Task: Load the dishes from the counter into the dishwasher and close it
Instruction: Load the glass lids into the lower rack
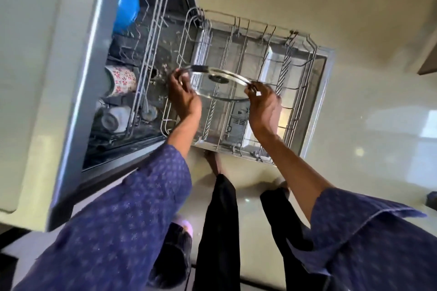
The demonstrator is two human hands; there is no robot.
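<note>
Between both hands: glass pot lid (221,85) (metal-rimmed), held over the pulled-out lower rack (293,92).
Left hand (183,92): pinches the lid's rim.
Right hand (263,101): grips the opposite rim.

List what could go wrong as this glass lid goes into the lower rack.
1. Both hands, left hand and right hand, hold the glass lid only at its rim; a slip could drop it onto the lower rack and perhaps crack it.
2. The lid hangs tilted over the wire tines, so it may snag or settle crooked between them.
3. Laid flat, it could take up room that other dishes need.
</note>
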